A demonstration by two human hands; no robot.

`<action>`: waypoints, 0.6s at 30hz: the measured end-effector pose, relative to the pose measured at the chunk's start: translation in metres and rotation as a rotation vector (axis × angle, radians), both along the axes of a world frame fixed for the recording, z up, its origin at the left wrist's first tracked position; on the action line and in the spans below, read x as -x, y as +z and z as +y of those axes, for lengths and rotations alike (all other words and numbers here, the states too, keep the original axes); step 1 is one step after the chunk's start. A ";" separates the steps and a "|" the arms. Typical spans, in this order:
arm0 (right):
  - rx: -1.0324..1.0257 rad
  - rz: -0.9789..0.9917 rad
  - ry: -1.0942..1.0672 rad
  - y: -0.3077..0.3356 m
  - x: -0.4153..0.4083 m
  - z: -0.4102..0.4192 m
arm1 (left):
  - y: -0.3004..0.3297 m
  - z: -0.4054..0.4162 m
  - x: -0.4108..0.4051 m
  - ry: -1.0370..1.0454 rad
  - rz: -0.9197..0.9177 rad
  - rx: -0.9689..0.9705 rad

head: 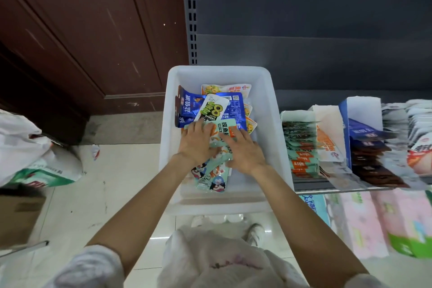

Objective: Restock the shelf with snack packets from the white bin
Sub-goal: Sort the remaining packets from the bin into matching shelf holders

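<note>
Far left: white plastic bags (pixel 28 147) on the floor, a cardboard box (pixel 18 215) below them, brown door (pixel 70 30) behind. Both my arms reach straight forward and down into the white bin (pixel 268 110), which sits just left of the shelf (pixel 332 189), touching its edge or close to it. My left hand (pixel 195 145) lies palm down on the pale green snack packets (pixel 211 177) in the bin, fingers spread and fairly straight, pressing rather than gripping as far as I can see. Blue packets (pixel 187 107) and a yellow one (pixel 224 89) lie beyond my fingertips at the far end. My right hand (pixel 243 153) is just beside the left, also palm down on the green packets, fingers extended over a packet's top edge; whether the thumb hooks under, I cannot tell. Right: shelf holds rows of packets standing in open cartons (pixel 332 133), green ones nearest the bin. Tissue packs (pixel 364 220) sit on the level below.
</note>
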State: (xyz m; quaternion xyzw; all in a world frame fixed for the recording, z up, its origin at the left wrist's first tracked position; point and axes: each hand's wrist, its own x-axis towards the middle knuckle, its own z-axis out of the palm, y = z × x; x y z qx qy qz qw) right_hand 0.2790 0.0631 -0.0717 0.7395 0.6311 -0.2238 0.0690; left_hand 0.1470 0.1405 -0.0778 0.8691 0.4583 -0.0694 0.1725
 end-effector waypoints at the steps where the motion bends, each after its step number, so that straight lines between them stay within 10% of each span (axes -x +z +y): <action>1: 0.011 0.020 0.003 0.001 -0.002 -0.001 | 0.001 0.003 -0.002 -0.009 0.030 0.021; 8: -0.211 0.275 -0.266 0.002 0.001 -0.012 | 0.009 0.002 -0.004 -0.087 0.171 0.036; 18: -0.676 0.472 -0.363 0.067 -0.017 -0.031 | 0.067 -0.004 0.020 -0.248 -0.519 0.176</action>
